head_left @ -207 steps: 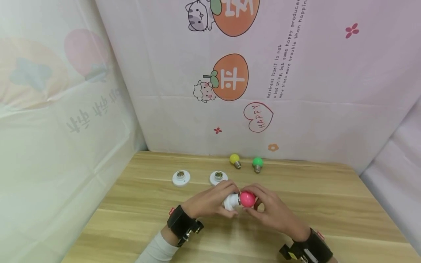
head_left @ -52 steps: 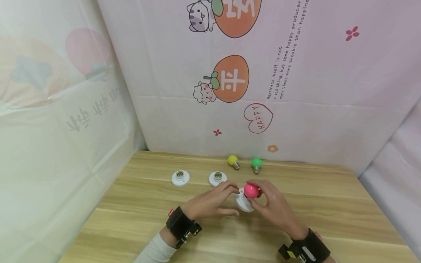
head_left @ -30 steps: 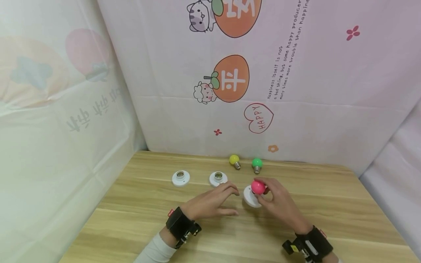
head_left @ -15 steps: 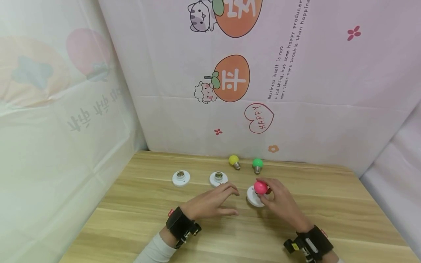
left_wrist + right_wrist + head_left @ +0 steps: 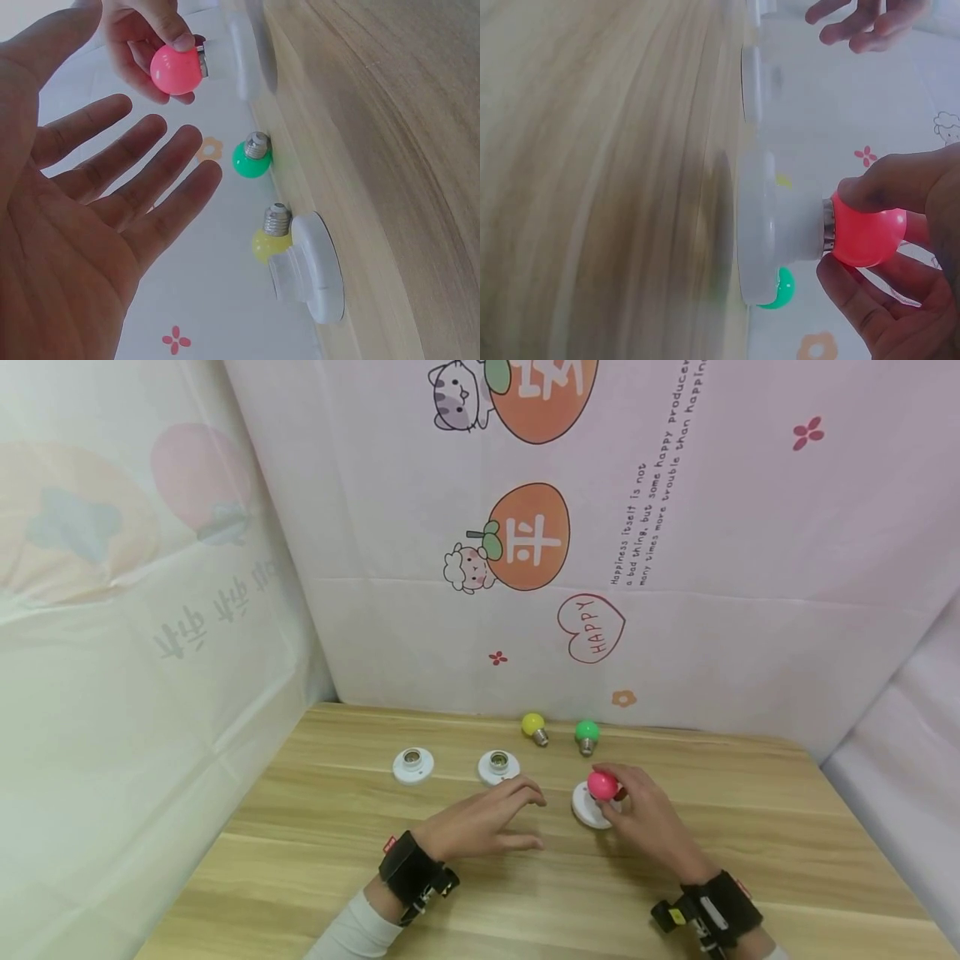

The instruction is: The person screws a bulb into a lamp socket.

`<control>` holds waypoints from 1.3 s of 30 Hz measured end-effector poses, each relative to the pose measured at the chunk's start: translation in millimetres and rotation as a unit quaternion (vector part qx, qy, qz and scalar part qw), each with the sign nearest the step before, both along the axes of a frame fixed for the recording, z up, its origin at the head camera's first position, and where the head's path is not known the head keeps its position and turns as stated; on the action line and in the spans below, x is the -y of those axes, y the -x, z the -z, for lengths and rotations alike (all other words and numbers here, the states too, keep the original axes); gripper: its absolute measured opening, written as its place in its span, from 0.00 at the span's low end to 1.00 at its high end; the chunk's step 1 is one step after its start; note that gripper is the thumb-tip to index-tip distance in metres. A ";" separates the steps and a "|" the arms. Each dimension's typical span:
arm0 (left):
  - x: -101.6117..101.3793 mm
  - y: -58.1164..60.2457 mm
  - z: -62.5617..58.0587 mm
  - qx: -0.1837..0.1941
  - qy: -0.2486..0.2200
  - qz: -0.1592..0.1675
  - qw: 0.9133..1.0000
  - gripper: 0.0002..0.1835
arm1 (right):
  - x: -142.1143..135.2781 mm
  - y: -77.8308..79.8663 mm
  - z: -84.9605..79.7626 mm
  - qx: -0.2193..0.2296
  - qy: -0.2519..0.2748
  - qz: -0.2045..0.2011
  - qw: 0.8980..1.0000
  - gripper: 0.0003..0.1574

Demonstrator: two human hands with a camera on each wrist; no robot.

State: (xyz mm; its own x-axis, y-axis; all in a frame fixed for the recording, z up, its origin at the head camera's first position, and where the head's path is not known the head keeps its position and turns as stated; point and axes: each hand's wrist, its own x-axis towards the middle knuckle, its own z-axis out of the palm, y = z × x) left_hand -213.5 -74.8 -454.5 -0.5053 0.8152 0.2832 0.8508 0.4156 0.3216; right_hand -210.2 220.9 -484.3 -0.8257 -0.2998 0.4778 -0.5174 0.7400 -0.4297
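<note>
My right hand (image 5: 651,820) pinches a pink light bulb (image 5: 602,785) between thumb and fingers. The bulb's metal base sits in the white round lamp holder (image 5: 587,810), with a thin strip of the metal showing above the collar in the right wrist view. The lamp holder is upright, its flat base close over the table. To the left, my left hand (image 5: 480,823) hovers with fingers spread and thumb apart, holding nothing; in the left wrist view its palm (image 5: 67,262) is bare.
Two more white lamp holders, one at the left (image 5: 413,767) and one nearer the middle (image 5: 498,767), stand on the wooden table (image 5: 337,835) with open sockets. A yellow bulb (image 5: 533,724) and a green bulb (image 5: 587,732) lie by the printed cloth (image 5: 420,635) at the back.
Earlier the left hand gripped the lamp holder while the right held the bulb. The left has let go, and the right has carried bulb and holder rightward and turned them upright.
</note>
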 end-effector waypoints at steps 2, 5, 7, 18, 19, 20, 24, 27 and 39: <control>0.0 0.2 0.0 -0.001 0.001 0.001 1.000 0.30 | -1.4 1.2 0.4 -0.001 0.001 0.000 1.000 0.35; -0.1 0.4 -0.2 -0.002 0.001 0.002 1.000 0.30 | -3.4 3.1 1.3 0.001 0.002 0.002 1.000 0.35; -0.1 0.6 -0.3 -0.001 0.003 0.003 1.000 0.30 | -4.8 4.3 1.7 0.007 0.001 0.005 1.000 0.35; -0.5 0.7 -0.6 0.008 0.005 0.003 1.000 0.29 | -9.9 7.4 4.4 0.024 -0.005 0.012 1.000 0.36; -0.5 0.6 -0.6 0.008 0.005 0.003 1.000 0.29 | -10.1 7.5 4.7 0.025 -0.004 0.013 1.000 0.36; -0.5 0.5 -0.7 0.008 0.005 0.002 1.000 0.29 | -10.4 7.7 5.0 0.027 -0.004 0.014 1.000 0.36; -0.3 0.2 -0.9 0.008 0.005 0.002 1.000 0.29 | -11.5 8.3 6.6 0.034 -0.002 0.014 0.999 0.36; -0.1 0.1 -1.1 0.007 0.004 0.002 1.000 0.28 | -12.3 8.7 7.1 0.039 -0.005 0.017 0.999 0.36; 0.5 -1.5 -1.9 0.019 0.002 0.000 1.000 0.27 | -12.3 7.3 8.1 0.050 -0.012 0.020 0.998 0.36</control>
